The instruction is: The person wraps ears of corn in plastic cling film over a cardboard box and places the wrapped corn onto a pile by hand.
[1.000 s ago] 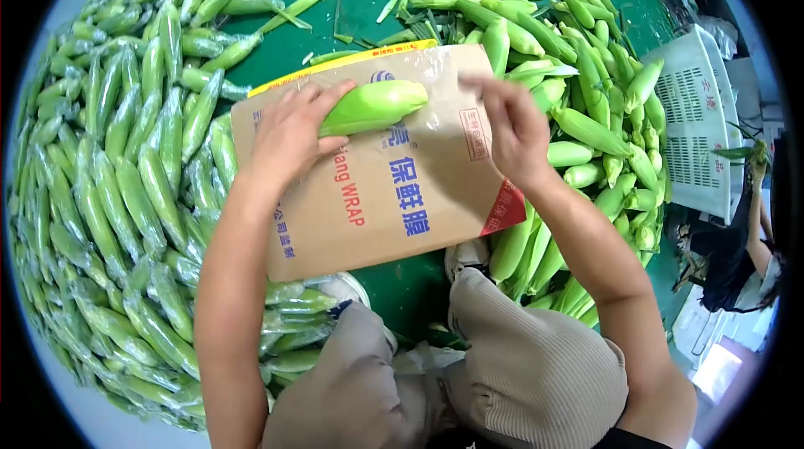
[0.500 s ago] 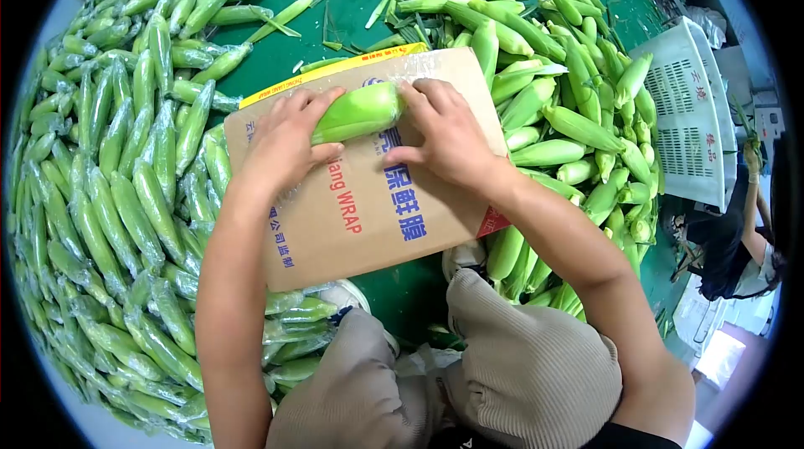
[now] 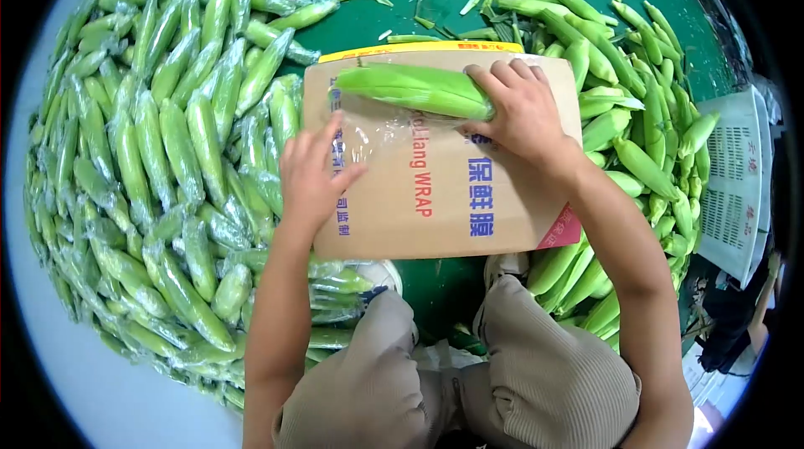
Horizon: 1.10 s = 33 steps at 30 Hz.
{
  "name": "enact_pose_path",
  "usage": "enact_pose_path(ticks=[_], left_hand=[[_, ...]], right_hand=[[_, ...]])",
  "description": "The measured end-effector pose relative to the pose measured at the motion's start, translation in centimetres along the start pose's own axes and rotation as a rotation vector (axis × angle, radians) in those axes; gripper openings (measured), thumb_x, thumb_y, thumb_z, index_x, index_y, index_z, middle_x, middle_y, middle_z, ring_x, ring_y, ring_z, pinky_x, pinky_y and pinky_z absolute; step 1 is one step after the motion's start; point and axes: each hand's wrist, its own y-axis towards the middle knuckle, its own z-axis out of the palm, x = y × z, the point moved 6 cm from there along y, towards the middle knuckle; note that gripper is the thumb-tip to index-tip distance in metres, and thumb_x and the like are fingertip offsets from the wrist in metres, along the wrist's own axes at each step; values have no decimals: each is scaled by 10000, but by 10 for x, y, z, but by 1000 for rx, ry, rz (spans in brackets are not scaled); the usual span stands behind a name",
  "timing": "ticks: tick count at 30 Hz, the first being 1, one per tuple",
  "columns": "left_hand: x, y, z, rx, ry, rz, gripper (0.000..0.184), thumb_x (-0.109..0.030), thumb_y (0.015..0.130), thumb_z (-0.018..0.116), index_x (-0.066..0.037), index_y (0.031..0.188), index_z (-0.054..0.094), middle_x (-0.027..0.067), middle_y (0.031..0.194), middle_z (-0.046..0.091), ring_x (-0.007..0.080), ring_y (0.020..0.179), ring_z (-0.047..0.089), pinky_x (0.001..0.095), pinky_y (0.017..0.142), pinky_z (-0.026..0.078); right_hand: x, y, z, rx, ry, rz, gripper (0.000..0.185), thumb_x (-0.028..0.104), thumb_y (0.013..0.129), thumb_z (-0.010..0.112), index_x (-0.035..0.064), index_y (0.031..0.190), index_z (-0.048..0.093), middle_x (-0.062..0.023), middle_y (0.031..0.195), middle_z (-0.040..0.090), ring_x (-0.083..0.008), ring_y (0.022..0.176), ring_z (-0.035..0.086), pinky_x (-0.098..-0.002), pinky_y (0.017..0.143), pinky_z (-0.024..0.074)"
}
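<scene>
A green corn cob in its husk lies across the upper part of a cardboard box printed with blue and red lettering. Clear film shows on the box just below the cob. My right hand is closed round the cob's right end. My left hand rests near the box's left edge, below the cob's left end, its fingers apart and holding nothing. A yellow strip runs along the box's far edge.
Film-wrapped corn is heaped on the left. Unwrapped corn is piled on the right, beside a pale green plastic crate. Loose leaves lie on the green surface. Another person's arm shows at the far right.
My left hand has let go of the cob and moved down and left. My right hand now grips the cob's right end, and the cob lies more level. The view has shifted left.
</scene>
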Motion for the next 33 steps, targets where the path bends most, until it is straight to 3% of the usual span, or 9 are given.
enact_pose_path(ticks=[5, 8, 11, 14, 16, 22, 26, 30, 33], left_hand=[[-9, 18, 10, -37, 117, 138, 154, -191, 932, 730, -130, 1073, 745, 131, 929, 682, 315, 865, 661, 427, 793, 489], [14, -4, 4, -167, 35, -143, 115, -123, 988, 670, -104, 1096, 706, 123, 963, 712, 282, 920, 694, 440, 851, 524], [15, -51, -1, -464, -910, -411, 143, -81, 1046, 594, -65, 1180, 640, 126, 1035, 732, 279, 1001, 712, 471, 969, 524], [-29, -81, -7, -416, -779, -238, 161, -73, 1081, 545, -38, 1234, 578, 147, 1181, 721, 260, 1097, 694, 505, 1033, 500], [-67, -72, 15, -87, -547, 182, 219, -144, 1089, 561, -32, 1276, 571, 192, 1341, 676, 299, 1229, 659, 528, 1094, 462], [-92, 13, 28, 217, -142, 259, 573, -337, 1052, 598, -65, 1543, 479, 144, 1511, 599, 376, 1426, 529, 569, 1174, 392], [-69, 136, 28, -90, 482, 375, 564, -373, 1003, 638, -145, 1513, 555, 115, 1484, 624, 340, 1394, 558, 547, 1186, 367], [-68, 124, 3, -71, -369, 17, 449, -137, 916, 691, -90, 1362, 661, 130, 1396, 675, 323, 1384, 569, 540, 1206, 356], [-110, 68, 1, -225, 197, 454, 509, -83, 835, 710, -89, 1342, 663, 109, 1312, 712, 333, 1232, 661, 472, 1101, 466]], right_hand=[[7, -10, -11, 40, -27, 21, 643, 369, 701, 904, 141, 1246, 649, -91, 1009, 622, -320, 1041, 608, -465, 906, 500], [5, -26, -21, 151, -18, -6, 632, 359, 699, 904, 131, 1232, 651, -96, 1009, 621, -327, 1026, 612, -462, 902, 507], [24, -44, -22, 242, 77, -106, 613, 397, 703, 905, 122, 1189, 652, -104, 1004, 624, -335, 1011, 623, -455, 905, 513], [46, -58, -13, 347, 174, -185, 601, 489, 762, 864, 108, 1166, 637, -104, 1014, 640, -338, 1020, 641, -460, 912, 515], [56, -60, -7, 442, 223, -244, 655, 519, 772, 852, 103, 1229, 636, -112, 1065, 635, -335, 1059, 632, -458, 925, 508], [46, -37, -15, -34, 130, -138, 871, 589, 742, 837, 59, 1381, 574, -144, 1235, 595, -349, 1179, 589, -437, 997, 483], [55, 7, -5, 5, -15, -234, 828, 492, 728, 875, 29, 1341, 565, -142, 1244, 596, -350, 1206, 584, -463, 1033, 483], [19, 51, 13, 147, 63, -83, 733, 407, 696, 919, 29, 1225, 580, -170, 1247, 629, -381, 1165, 609, -466, 964, 521], [11, 47, 2, 313, 289, 7, 700, 489, 698, 901, 7, 1132, 638, -215, 1142, 682, -408, 1087, 652, -460, 941, 539]])
